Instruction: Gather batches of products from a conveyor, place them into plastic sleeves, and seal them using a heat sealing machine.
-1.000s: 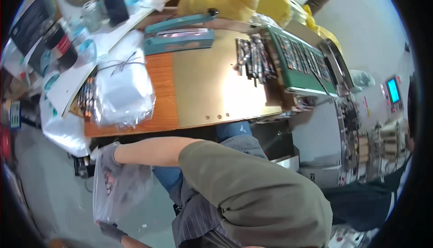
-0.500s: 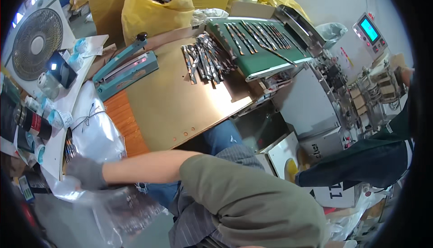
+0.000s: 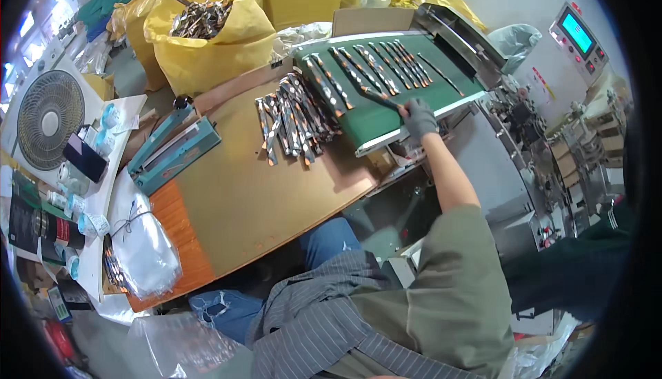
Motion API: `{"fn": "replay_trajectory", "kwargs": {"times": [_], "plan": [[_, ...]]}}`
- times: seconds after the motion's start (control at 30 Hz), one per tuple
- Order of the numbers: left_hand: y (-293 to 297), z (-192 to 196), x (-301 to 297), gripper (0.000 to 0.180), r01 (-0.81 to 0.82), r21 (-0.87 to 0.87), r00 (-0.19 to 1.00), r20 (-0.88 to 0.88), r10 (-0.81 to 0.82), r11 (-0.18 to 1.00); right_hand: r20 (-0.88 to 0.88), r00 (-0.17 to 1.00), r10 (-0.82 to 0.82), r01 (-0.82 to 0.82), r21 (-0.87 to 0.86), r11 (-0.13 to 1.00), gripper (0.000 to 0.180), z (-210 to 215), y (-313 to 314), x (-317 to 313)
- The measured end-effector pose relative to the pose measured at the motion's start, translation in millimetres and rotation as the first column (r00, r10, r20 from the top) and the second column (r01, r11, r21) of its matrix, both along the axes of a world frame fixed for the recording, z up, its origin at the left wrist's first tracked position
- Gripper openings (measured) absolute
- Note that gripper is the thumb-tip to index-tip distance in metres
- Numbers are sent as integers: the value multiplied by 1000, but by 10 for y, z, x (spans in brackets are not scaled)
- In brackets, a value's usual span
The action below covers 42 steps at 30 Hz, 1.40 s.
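My right hand (image 3: 419,120), in a grey glove, reaches over the front edge of the green conveyor belt (image 3: 369,127). Its fingers are closed on the near end of a slim dark wrapped stick (image 3: 381,95), which slants across the belt. Several similar sticks with a black, orange and white pattern (image 3: 376,69) lie in rows on the belt around it. Left of the belt, a loose pile of the same wrapped sticks (image 3: 293,120) rests on the brown board (image 3: 241,200) covering the table. My left hand is out of view.
A blue-green bag sealer (image 3: 176,148) stands on the table's left, beside clear plastic bags (image 3: 141,241). A fan (image 3: 52,120) and a phone (image 3: 85,157) are farther left. Yellow sacks (image 3: 207,52) stand behind; a machine with a screen (image 3: 578,32) and another person's dark sleeve (image 3: 572,262) are right.
My right hand has swung from the plastic bags at the lower left to the belt and gripped a slanting wrapped stick. The head view has shifted.
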State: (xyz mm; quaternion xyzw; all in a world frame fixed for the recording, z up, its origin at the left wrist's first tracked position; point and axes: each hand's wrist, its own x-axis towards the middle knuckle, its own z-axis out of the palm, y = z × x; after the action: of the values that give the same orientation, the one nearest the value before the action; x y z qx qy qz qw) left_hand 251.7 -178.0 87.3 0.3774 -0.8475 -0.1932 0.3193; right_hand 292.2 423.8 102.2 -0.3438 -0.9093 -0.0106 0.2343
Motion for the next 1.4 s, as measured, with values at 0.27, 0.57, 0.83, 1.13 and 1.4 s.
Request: {"fn": "replay_trajectory", "kwargs": {"times": [0.27, 0.57, 0.83, 1.13, 1.4], "plan": [[456, -154, -964, 49, 289, 781, 177, -611, -771, -553, -68, 591, 803, -750, -412, 517, 18, 503, -1909, 138], [1931, 604, -277, 30, 576, 702, -610, 28, -792, -419, -27, 206, 978, -517, -852, 85, 27, 607, -2046, 185], [1582, 742, -266, 29, 502, 819, -173, -219, -960, -278, -261, 640, 723, -402, -915, 26, 38, 1125, -1651, 212], [1220, 684, -401, 30, -128, 826, 145, -532, -834, -549, -665, 711, 230, -419, -663, -621, 23, 459, -3064, -227], [989, 545, -481, 35, -342, 628, 349, -606, -715, -699, -552, 795, 254, -524, -834, -173, 24, 1035, -2929, -487]]}}
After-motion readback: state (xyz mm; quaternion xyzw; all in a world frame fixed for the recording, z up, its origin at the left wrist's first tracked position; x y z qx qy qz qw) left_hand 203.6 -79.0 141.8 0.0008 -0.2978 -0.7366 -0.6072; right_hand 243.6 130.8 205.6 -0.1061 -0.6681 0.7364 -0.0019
